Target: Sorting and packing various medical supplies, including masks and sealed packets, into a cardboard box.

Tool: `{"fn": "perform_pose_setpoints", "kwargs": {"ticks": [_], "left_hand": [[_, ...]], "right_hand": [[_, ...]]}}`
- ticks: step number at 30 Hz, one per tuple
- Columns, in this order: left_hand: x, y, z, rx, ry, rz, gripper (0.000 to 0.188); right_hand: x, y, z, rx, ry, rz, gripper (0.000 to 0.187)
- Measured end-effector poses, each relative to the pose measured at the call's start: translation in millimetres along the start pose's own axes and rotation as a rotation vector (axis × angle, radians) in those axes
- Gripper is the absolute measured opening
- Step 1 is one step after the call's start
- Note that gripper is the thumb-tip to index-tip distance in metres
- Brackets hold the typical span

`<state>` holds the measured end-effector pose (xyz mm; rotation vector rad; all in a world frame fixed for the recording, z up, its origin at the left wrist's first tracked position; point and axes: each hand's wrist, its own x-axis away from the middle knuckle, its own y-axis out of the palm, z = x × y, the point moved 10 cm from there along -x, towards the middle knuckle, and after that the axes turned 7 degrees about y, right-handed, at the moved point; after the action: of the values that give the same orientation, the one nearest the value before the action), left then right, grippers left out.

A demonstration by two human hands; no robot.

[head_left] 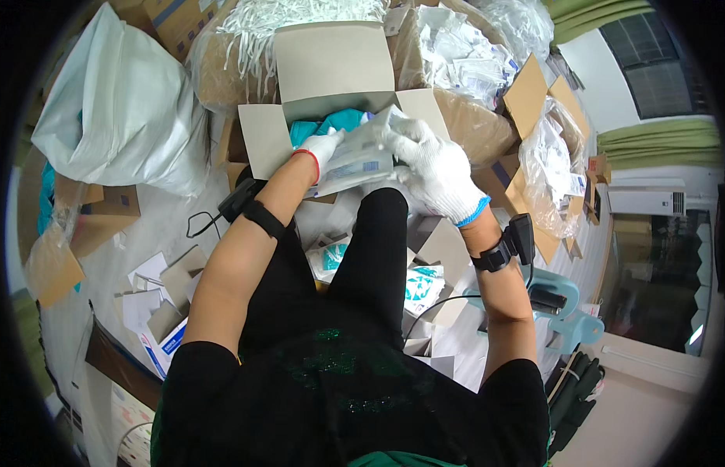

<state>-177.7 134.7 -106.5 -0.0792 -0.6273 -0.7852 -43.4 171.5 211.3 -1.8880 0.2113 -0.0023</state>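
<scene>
Both of my hands wear white knitted gloves. A clear, flat plastic packet [353, 173] with blue print hangs between them, over the near edge of an open cardboard box. My left hand [323, 148], with a red cuff, is closed on the packet's left side. My right hand [439, 165], with a blue cuff, has its fingers bent around the packet's right and upper edge. Beyond the packet, teal items [343, 121] lie inside the box. Its pale flaps [335, 62] are folded outward. What the packet contains is hard to make out.
A big white sack [125, 109] stands at the left. Cartons lined with plastic, one with shredded paper [308, 17], another with white packets [464, 58], sit behind the box. White packages with teal print [423, 288] lie near my legs. A light-blue stool [561, 300] is at the right.
</scene>
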Motion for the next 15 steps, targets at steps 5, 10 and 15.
{"fn": "perform_pose_setpoints", "kwargs": {"ticks": [5,10,15], "left_hand": [[30,30,16,0.284,-0.182,-0.106,0.042],[23,32,5,0.490,-0.272,-0.181,0.036],[18,39,-3,0.887,-0.331,-0.254,0.048]], "right_hand": [[2,8,-8,0.285,-0.285,0.119,0.037],[-3,22,-7,0.321,-0.342,0.199,0.034],[-16,13,16,0.387,-0.178,0.280,0.027]]}}
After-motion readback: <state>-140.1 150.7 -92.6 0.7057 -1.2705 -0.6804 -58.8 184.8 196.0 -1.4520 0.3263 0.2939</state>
